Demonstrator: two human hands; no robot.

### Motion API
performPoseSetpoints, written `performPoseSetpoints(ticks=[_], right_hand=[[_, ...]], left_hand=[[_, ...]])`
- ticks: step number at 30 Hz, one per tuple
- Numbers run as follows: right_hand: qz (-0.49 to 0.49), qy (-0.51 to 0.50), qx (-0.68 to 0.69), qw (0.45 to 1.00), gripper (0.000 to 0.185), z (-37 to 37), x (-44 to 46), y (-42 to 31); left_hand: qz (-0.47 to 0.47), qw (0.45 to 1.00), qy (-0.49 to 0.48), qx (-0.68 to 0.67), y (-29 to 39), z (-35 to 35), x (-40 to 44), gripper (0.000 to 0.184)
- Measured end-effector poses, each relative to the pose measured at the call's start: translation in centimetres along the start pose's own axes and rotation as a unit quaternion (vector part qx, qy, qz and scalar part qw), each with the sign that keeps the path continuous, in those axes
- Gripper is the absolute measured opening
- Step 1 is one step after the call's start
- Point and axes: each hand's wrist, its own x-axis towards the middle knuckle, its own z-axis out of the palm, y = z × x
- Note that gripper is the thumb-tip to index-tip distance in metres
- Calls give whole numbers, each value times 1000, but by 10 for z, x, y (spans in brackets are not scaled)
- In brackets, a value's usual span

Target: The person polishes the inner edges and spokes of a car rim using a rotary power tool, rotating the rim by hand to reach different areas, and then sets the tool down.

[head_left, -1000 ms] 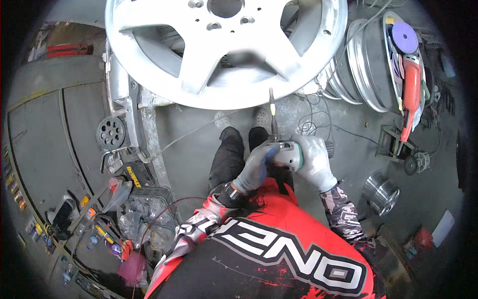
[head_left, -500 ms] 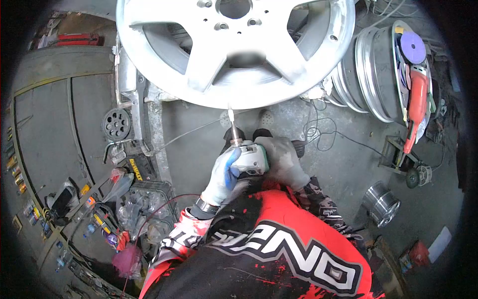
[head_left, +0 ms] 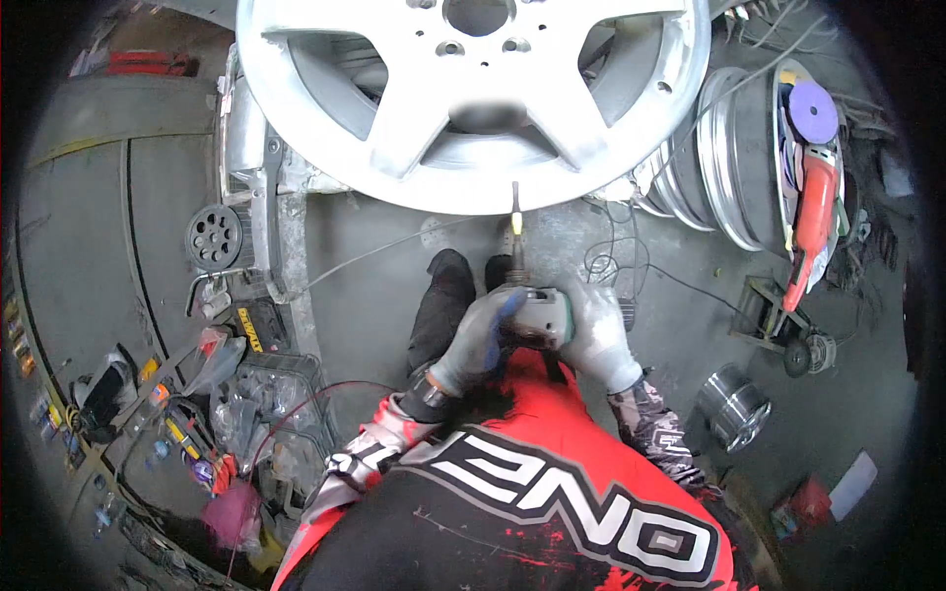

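"Aims farther right along the silvery five-spoke metal wheel (head_left: 483,79) than before?"

"Yes; holds grey-green, slender-tipped power tool (head_left: 542,317) near its edge in both curled, grey-gloved hands (head_left: 478,340). Could gouge metal through slipping."

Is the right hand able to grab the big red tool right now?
Probably not: the right hand is busy holding the grey power tool, and the red tool lies well off to the right, away from it.
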Motion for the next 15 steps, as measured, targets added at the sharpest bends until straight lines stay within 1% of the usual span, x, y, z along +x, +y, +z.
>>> performPoseSetpoints(ticks=[1, 2, 3, 4, 6, 8, 9, 10, 11, 12, 14, 15], right_hand=[[-7, -16, 1, 1000, 63, 6, 4, -3], [-10, -18, 3, 1000, 63, 10, 9, -8], [-23, -23, 28, 999, 66, 14, 14, -13], [-36, -28, 51, 998, 69, 15, 16, -15], [-37, -26, 50, 998, 68, 13, 17, -16], [-37, -19, 49, 998, 67, 9, 17, -15], [-38, -21, 44, 998, 67, 8, 14, -12], [-16, -4, 26, 1000, 64, 7, 8, -7], [4, 14, 7, 1000, 61, 4, 2, -2], [3, 10, 1, 1000, 61, -1, -3, 1], [25, 43, -18, 999, 58, -10, -11, 5], [36, 31, -20, 999, 58, -13, -13, 5]], left_hand=[[106, 972, -1, 211, 7, -6, -10, 51], [205, 888, -3, 411, 10, -10, -16, 51], [8, 994, 80, 68, 10, -10, -19, 50], [9, 994, 81, 67, 11, -12, -21, 50], [50, 997, 60, 14, 17, -8, -23, 48], [40, 997, 58, 28, 18, -5, -22, 50], [10, 998, 50, 22, 13, -7, -15, 50], [-21, 999, 42, 15, 5, -9, -6, 50], [89, 979, 8, 185, -7, -11, 8, 53], [92, 980, 7, 179, -11, -6, 16, 53], [5, 998, -12, 59, -17, -1, 27, 54], [-11, 997, 5, 75, -20, -1, 32, 54]])
